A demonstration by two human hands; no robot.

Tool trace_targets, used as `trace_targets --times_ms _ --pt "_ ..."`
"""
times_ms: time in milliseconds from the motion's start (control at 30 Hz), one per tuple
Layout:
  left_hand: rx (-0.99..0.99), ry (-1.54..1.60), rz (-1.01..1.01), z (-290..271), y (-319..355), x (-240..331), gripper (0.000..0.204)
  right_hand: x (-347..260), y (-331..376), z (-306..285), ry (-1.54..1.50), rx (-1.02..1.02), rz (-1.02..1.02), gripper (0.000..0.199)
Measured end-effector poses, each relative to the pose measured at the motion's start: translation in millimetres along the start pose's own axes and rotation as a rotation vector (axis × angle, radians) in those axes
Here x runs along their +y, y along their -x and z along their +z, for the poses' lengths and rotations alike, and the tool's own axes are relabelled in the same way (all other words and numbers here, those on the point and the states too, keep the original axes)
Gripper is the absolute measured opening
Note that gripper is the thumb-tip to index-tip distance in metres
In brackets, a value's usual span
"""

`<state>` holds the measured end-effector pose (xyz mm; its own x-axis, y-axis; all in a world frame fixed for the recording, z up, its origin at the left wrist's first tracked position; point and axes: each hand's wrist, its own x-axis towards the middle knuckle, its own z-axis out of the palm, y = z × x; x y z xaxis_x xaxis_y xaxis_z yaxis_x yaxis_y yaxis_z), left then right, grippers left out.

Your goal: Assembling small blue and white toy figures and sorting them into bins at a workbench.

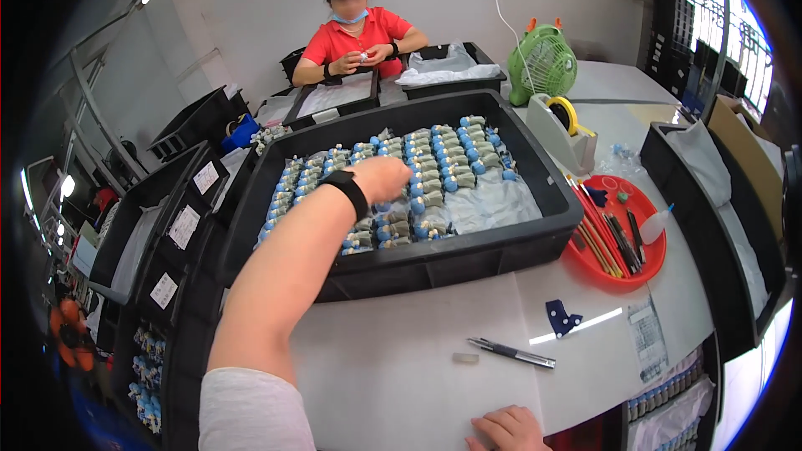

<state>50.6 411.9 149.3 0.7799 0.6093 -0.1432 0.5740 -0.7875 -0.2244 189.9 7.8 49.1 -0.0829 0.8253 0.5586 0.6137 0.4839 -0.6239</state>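
My left hand (381, 180), a black band on its wrist, reaches into a large black tray (443, 255). Its fingers curl down among rows of small blue-and-grey figurines (428, 185); whatever they pinch is hidden beneath the hand. The figurines lie on white plastic sheeting (501, 203), which shows bare at the tray's right side. My right hand (510, 430) lies on the white table at the lower edge, fingers spread and holding nothing. Between it and the tray are a black pen (511, 352) and a small pale eraser-like block (465, 358).
To the right are a red basin (597, 280) of brushes and pencils, a tape dispenser (561, 135) and a green fan (543, 67). A dark blue scrap (562, 318) lies nearer. Black crates flank both sides. Across the table, a person in red (359, 38) handles a small white piece.
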Motion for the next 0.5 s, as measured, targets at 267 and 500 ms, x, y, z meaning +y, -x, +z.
trace_targets --times_ms 267,500 --pt "0.661 0.959 -0.045 -78.2 138.3 51.6 0.009 13.2 14.8 12.4 0.143 -0.068 -0.006 0.022" --pt "0.087 1.697 -0.367 14.7 280.6 197.7 0.015 -2.7 2.8 -10.1 0.049 -0.268 0.011 0.028"
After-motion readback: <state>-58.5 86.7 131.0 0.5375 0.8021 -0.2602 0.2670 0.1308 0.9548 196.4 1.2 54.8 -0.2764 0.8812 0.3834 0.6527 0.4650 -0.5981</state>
